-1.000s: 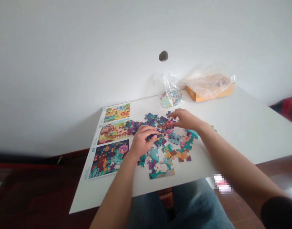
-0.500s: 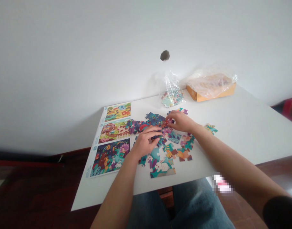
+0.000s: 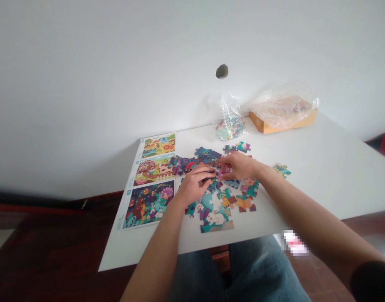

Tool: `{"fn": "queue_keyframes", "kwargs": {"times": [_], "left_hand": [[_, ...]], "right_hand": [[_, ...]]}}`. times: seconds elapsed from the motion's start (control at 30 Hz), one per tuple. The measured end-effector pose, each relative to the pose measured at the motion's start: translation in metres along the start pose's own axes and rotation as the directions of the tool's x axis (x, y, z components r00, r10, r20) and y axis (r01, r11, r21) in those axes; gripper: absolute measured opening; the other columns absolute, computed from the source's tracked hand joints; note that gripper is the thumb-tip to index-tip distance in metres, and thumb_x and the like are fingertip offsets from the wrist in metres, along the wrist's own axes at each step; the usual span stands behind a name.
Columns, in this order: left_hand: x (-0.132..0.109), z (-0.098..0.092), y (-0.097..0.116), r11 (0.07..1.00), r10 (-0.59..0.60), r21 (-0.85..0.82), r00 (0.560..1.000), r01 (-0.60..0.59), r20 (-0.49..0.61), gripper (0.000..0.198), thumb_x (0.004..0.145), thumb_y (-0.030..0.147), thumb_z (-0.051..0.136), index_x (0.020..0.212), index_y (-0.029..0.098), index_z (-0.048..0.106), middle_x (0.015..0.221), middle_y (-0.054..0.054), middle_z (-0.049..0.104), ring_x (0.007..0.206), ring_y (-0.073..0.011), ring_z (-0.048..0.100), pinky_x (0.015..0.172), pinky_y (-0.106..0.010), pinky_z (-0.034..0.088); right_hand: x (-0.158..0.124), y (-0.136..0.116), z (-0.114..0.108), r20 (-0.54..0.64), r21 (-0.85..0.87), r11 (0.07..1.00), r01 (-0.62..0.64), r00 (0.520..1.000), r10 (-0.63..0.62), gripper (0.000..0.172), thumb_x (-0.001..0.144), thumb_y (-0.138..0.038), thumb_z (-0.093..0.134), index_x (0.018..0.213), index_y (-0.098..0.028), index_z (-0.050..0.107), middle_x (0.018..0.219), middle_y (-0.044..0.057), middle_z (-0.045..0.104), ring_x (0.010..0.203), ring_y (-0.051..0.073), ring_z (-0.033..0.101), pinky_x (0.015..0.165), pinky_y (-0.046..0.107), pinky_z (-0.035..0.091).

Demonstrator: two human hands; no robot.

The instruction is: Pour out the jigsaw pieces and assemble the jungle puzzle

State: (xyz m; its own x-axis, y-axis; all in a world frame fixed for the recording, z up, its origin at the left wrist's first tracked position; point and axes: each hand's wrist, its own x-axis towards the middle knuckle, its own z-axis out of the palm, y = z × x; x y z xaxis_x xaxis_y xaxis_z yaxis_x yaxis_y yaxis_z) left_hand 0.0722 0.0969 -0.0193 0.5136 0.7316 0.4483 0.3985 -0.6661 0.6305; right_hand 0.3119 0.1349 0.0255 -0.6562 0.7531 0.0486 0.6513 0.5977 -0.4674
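Note:
Loose jigsaw puzzle pieces lie in a pile around both hands. My left hand [image 3: 194,184] rests over the middle of the pile, fingers stretched to the right and thumb apart, with dark pieces partly hidden below. Facing it, my right hand [image 3: 239,166] is closed in a pinch on a purple puzzle piece [image 3: 224,171], which its fingers partly cover. Nearer my body, a joined section with white rabbits [image 3: 216,219] lies flat. Orange-and-teal pieces [image 3: 245,203] sit to its right, and dark blue pieces [image 3: 208,155] lie beyond my fingers.
A reference sheet [image 3: 152,184] with three pictures lies on the left of the white table [image 3: 324,176]. Against the wall are a clear bag of pieces [image 3: 230,127] and an orange box [image 3: 288,123] under clear plastic. One stray piece [image 3: 282,170] lies right of my wrist.
My right hand has come slightly nearer my body with the purple piece in its fingers. My left hand stays almost in place. The whole view has shifted a little.

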Motion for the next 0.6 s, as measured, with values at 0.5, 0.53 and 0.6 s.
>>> {"fn": "queue_keyframes", "kwargs": {"times": [0.5, 0.53, 0.6], "left_hand": [[0.003, 0.005, 0.006, 0.999, 0.001, 0.033, 0.999, 0.0, -0.041, 0.027, 0.088, 0.006, 0.056, 0.099, 0.023, 0.075, 0.108, -0.007, 0.073, 0.108, -0.0227, 0.067, 0.1, -0.043, 0.054], [0.004, 0.007, 0.008, 0.999, 0.003, 0.046, 0.998, 0.0, -0.065, 0.028, 0.088, 0.005, 0.054, 0.098, 0.023, 0.074, 0.106, -0.008, 0.073, 0.107, -0.0225, 0.067, 0.099, -0.043, 0.054], [0.005, 0.012, 0.012, 0.997, 0.008, 0.08, 0.994, 0.001, -0.109, 0.031, 0.088, 0.003, 0.051, 0.099, 0.021, 0.073, 0.105, -0.008, 0.072, 0.107, -0.0225, 0.066, 0.097, -0.042, 0.055]], "right_hand": [[-0.002, -0.031, 0.005, 0.209, -0.139, 0.987, 0.082, 0.977, -0.052, 0.031, 0.068, -0.053, 0.081, 0.078, -0.026, 0.071, 0.072, 0.0, 0.072, 0.065, 0.018, 0.062, 0.055, 0.028, 0.028], [-0.001, -0.033, 0.006, 0.222, -0.149, 0.985, 0.087, 0.974, -0.052, 0.029, 0.068, -0.051, 0.082, 0.077, -0.026, 0.071, 0.072, 0.0, 0.072, 0.065, 0.018, 0.062, 0.055, 0.028, 0.028], [0.0, -0.034, 0.007, 0.226, -0.165, 0.983, 0.081, 0.973, -0.043, 0.026, 0.068, -0.048, 0.081, 0.077, -0.026, 0.072, 0.073, 0.0, 0.073, 0.066, 0.018, 0.063, 0.056, 0.028, 0.028]]}}
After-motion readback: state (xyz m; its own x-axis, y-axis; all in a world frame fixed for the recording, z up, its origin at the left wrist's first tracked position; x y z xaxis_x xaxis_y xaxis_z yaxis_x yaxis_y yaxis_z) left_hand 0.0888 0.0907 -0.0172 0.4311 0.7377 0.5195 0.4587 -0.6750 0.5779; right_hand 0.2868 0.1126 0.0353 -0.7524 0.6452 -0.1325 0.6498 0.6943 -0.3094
